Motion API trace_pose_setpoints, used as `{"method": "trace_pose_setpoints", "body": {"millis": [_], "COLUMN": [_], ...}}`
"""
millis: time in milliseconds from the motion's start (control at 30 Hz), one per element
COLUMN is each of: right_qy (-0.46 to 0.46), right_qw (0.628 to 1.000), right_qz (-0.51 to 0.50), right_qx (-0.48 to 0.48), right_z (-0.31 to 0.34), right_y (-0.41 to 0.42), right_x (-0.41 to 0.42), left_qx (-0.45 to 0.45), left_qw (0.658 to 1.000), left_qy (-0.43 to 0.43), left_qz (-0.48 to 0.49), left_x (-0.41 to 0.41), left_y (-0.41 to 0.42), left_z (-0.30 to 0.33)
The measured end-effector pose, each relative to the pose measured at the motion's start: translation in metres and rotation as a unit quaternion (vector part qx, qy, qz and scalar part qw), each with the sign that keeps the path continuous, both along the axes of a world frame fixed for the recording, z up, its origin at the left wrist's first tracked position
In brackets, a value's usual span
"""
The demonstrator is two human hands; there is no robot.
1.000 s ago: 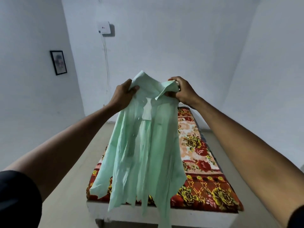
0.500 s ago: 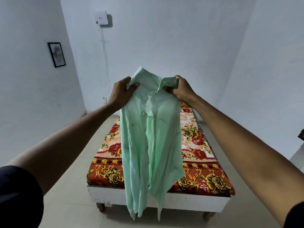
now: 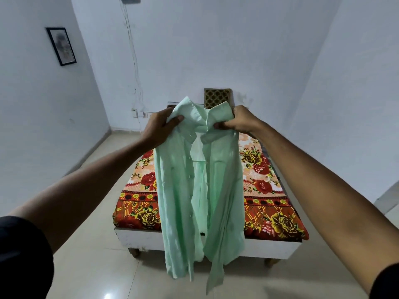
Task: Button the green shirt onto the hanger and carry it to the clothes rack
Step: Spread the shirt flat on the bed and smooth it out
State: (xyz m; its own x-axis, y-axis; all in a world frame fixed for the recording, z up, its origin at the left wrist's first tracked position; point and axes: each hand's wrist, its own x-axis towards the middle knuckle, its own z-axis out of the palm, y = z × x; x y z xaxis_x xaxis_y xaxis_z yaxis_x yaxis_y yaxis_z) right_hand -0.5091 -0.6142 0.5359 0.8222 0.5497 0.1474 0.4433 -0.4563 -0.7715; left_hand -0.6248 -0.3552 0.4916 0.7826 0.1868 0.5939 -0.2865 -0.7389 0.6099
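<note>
Head view: held up in mid-air in front of the body, the green shirt (image 3: 200,190), front unbuttoned and hanging open, hem dangling below the near edge of the bed (image 3: 207,240). Left hand (image 3: 158,128) clamped on the left side of the collar, thumb over the fabric, fingers curled behind. Right hand (image 3: 239,121) pinched on the right collar flap, thumb at the front, fingers wrapped round the back. Both arms stretched forward, dark sleeves (image 3: 23,251) at the lower corners of the picture. Row of small buttons visible down the left placket. No telling whether a hanger sat inside the shirt; hidden by the cloth.

Behind the shirt, a low white bed frame covered by a red and orange floral blanket (image 3: 265,184). Patterned brown cushion (image 3: 217,97) propped against the far wall, just above the collar. Framed picture (image 3: 61,46) hung on the left wall, tilted by the lens. Thin cable (image 3: 133,61) running down the far wall to a socket (image 3: 136,113) near the floor. Pale tiled floor (image 3: 97,266) all around.
</note>
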Motion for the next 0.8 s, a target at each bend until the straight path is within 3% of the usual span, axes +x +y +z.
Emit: {"method": "trace_pose_setpoints", "body": {"millis": [267,667,800], "right_qy": [-0.019,-0.016,0.007], "right_qw": [0.996,0.985,0.981], "right_qz": [-0.079,-0.158,-0.175], "right_qx": [-0.021,-0.067,-0.082], "right_z": [-0.06,-0.178,-0.243], "right_y": [0.059,0.205,0.237], "right_x": [0.113,0.388,0.466], "left_qx": [-0.032,0.025,-0.019], "left_qw": [0.999,0.986,0.978], "left_qy": [0.038,0.163,0.207], "left_qz": [-0.009,-0.009,-0.007], "left_x": [0.11,0.405,0.492], "left_y": [0.049,0.211,0.24], "left_z": [-0.05,-0.173,-0.237]}}
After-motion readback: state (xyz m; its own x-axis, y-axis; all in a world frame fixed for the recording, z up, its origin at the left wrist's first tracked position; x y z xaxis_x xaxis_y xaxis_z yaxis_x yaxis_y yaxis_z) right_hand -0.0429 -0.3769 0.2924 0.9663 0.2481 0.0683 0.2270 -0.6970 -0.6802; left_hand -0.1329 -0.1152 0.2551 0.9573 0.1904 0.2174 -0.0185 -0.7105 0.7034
